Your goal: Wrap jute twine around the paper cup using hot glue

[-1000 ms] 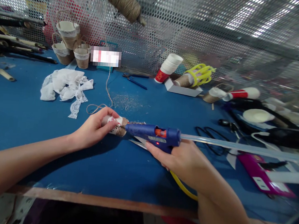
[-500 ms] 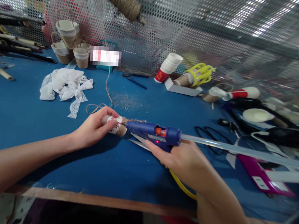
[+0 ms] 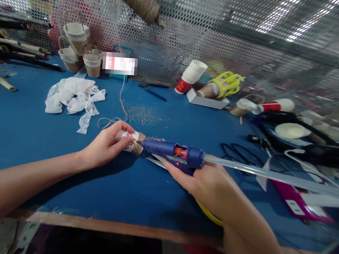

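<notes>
My left hand (image 3: 108,144) is closed around a paper cup (image 3: 137,147) lying on its side, its far end wrapped in brown twine. Gripped in my right hand (image 3: 200,179) is a blue hot glue gun (image 3: 167,151) with a small red light on. Its nozzle points left, at the twine-wrapped part of the cup; I cannot tell whether it touches. A long clear glue stick (image 3: 242,166) sticks out of the back of the gun. Beneath the gun lie scissors (image 3: 157,163) with yellow handles, partly hidden by my right hand.
White lace (image 3: 73,93) is heaped at left, before several twine-covered cups (image 3: 92,64). A twine spool (image 3: 139,3) hangs above, its strand running down to the table. Pliers (image 3: 154,91), stacked paper cups (image 3: 190,76), a purple power strip (image 3: 297,201) and cables lie beyond and right.
The glue gun's body and my right hand have dipped slightly, the nozzle staying by the twine on the cup. The left hand and the cup have hardly moved.
</notes>
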Demonstrator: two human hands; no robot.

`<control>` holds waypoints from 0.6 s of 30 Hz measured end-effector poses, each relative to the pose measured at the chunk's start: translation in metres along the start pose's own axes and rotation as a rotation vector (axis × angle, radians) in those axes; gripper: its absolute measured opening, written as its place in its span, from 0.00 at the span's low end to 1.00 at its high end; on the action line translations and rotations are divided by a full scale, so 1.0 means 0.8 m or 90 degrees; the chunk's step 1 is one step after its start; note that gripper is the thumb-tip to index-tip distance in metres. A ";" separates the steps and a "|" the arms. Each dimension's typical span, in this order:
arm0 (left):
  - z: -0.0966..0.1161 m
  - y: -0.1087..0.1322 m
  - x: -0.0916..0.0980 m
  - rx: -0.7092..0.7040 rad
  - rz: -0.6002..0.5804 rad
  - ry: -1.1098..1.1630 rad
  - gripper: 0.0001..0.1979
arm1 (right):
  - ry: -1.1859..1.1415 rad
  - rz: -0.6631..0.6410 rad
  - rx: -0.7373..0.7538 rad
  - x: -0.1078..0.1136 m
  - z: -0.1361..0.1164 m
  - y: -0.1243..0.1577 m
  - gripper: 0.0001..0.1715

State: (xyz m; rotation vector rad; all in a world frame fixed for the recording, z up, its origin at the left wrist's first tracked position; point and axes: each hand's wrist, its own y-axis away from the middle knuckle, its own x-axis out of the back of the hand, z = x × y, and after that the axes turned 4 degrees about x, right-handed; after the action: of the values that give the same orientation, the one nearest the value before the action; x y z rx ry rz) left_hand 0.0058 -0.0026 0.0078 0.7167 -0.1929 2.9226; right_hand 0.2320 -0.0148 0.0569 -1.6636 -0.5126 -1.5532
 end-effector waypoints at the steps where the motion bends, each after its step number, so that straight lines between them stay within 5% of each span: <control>1: 0.001 0.000 0.000 0.004 -0.003 0.004 0.10 | 0.036 0.008 0.042 0.001 -0.001 -0.001 0.20; 5: 0.001 0.000 0.000 0.017 -0.017 0.019 0.11 | 0.144 0.071 0.153 0.006 -0.004 -0.002 0.27; 11: 0.000 0.000 0.001 0.017 -0.016 0.009 0.10 | 0.198 0.062 0.181 0.004 -0.002 0.002 0.27; 18: 0.003 0.000 0.001 0.012 -0.006 0.001 0.10 | 0.077 -0.006 0.037 0.007 -0.003 0.000 0.20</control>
State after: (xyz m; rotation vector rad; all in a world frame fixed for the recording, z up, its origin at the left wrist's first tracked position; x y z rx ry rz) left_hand 0.0060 -0.0026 0.0100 0.7156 -0.1618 2.9195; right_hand 0.2315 -0.0183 0.0621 -1.5141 -0.4977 -1.6194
